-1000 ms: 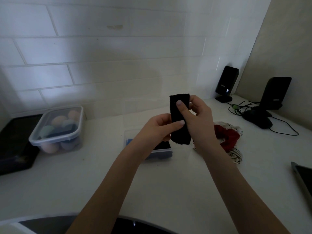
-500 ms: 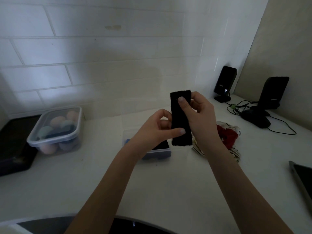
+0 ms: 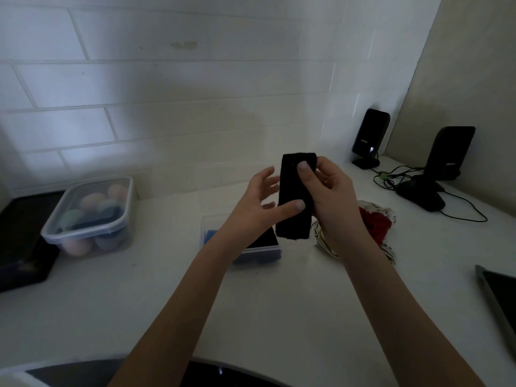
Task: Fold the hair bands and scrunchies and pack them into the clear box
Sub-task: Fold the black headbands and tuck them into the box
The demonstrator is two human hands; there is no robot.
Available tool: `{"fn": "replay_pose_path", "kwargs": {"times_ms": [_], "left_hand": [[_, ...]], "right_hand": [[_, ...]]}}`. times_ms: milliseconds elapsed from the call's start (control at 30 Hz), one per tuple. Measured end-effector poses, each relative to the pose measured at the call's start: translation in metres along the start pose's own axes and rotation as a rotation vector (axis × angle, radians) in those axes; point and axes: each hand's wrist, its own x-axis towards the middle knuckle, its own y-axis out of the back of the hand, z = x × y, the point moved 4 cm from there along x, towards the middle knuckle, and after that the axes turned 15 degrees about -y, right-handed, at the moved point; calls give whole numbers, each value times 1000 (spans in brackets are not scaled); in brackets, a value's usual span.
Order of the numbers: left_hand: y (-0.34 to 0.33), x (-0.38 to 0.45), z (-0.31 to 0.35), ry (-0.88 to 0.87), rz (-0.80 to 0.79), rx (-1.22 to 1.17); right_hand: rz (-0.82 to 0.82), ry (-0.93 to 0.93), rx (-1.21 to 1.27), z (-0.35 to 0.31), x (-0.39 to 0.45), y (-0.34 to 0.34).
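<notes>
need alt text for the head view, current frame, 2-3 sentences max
Two bare hands hold a folded black hair band upright above a white counter: the right hand pinches its top, the left hand's thumb presses its middle. Below sits a clear box with dark items, a red scrunchie to its right, and a lidded container at left.

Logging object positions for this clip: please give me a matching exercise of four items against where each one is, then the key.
Things:
1. black hair band
2. red scrunchie
3. lidded tub of pastel sponges
4. clear box

Places:
A. on the counter, far left
B. held upright above the counter, pinched by the right hand
C. on the counter, below the left hand
D. on the counter, behind the right wrist

Pairs: 1-B, 2-D, 3-A, 4-C
</notes>
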Motion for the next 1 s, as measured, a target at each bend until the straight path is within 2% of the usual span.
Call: {"fn": "replay_pose_path", "kwargs": {"times_ms": [67, 167, 367, 467, 667, 833, 1000], "left_hand": [[-1, 0, -1, 36, -2, -144], [-2, -1, -2, 31, 14, -221], [1, -3, -5, 46, 85, -232], [-2, -5, -4, 34, 42, -223], [-10, -6, -1, 51, -7, -255], [-19, -10, 3, 51, -117, -267], [-17, -10, 4, 28, -90, -190]], "right_hand": [[-90, -53, 55, 2, 0, -2], [-146, -69, 8, 2, -1, -2], [38, 100, -288, -2, 2, 5], [135, 177, -434, -2, 5, 6], [107, 106, -344, 2, 5, 2], [152, 119, -286, 1, 3, 0], [61, 33, -131, 2, 1, 2]]}}
